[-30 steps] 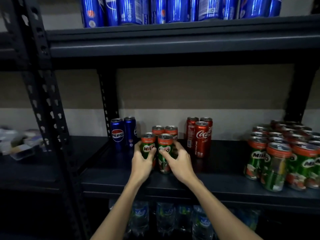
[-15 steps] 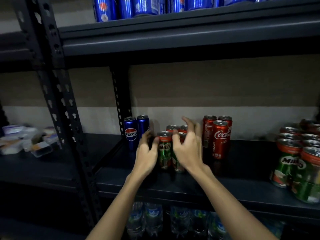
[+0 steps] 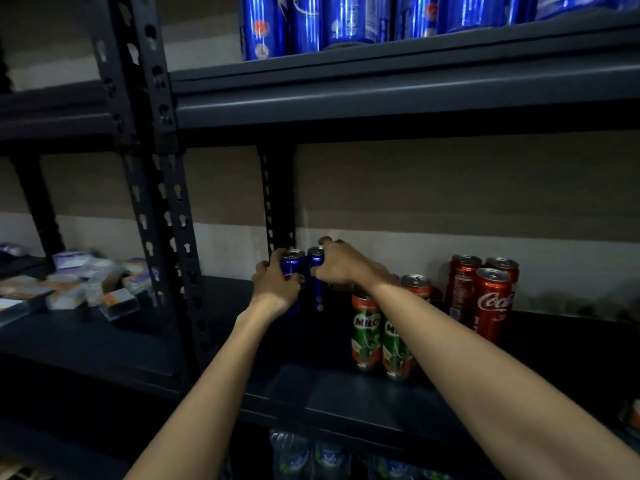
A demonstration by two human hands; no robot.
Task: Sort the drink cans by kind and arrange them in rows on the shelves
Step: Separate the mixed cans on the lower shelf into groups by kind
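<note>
Fingers [image 3: 268,271] of left hand [image 3: 277,289] curled round left blue Pepsi can [image 3: 293,263], gripping it near the top; fingers of right hand [image 3: 341,266] curled over and round right blue Pepsi can [image 3: 316,271] just beside it. Both cans upright at the back left corner of the middle shelf [image 3: 346,393], against the rear upright post [image 3: 277,202]. Milo cans [image 3: 365,332] close to the right, partly behind the right forearm, nearer the front edge. Coca-Cola cans [image 3: 491,299] farther right, toward the back. More blue cans [image 3: 304,26] in a row on the upper shelf [image 3: 381,95]. Water bottles [image 3: 311,459] on the level below. Small packets [image 3: 86,282] on the neighbouring shelf to the left.
</note>
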